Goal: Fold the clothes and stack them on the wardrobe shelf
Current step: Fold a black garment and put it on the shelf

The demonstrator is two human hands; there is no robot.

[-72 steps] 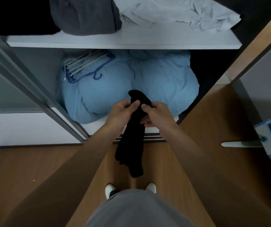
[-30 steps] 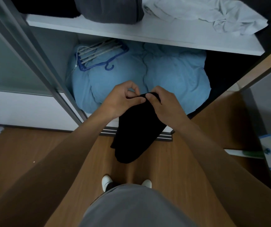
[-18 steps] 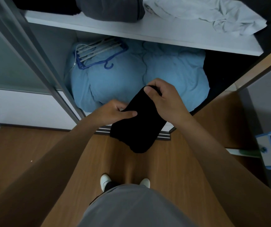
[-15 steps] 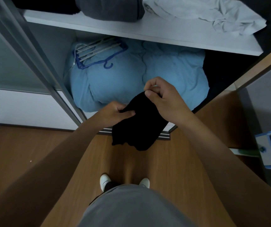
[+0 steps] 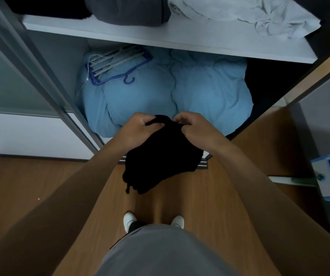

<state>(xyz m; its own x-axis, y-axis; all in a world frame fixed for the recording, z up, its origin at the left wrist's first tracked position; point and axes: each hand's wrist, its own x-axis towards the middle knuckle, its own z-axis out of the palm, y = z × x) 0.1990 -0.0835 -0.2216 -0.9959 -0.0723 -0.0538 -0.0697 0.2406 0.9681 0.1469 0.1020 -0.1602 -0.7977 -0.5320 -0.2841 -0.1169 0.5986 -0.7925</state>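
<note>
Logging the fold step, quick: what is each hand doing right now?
Left hand: grips the top edge of the black garment.
Right hand: pinches the same top edge, close beside the left.

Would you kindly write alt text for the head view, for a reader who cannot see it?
The left hand and right hand pinch the top edge of a black garment above a wooden floor, before a wardrobe shelf holding grey clothes and white clothes.

Home bedroom — open wardrobe [image 5: 40,80], clothes on shelf [image 5: 180,39], blue duvet [image 5: 210,92], wood floor [image 5: 30,186]
</note>
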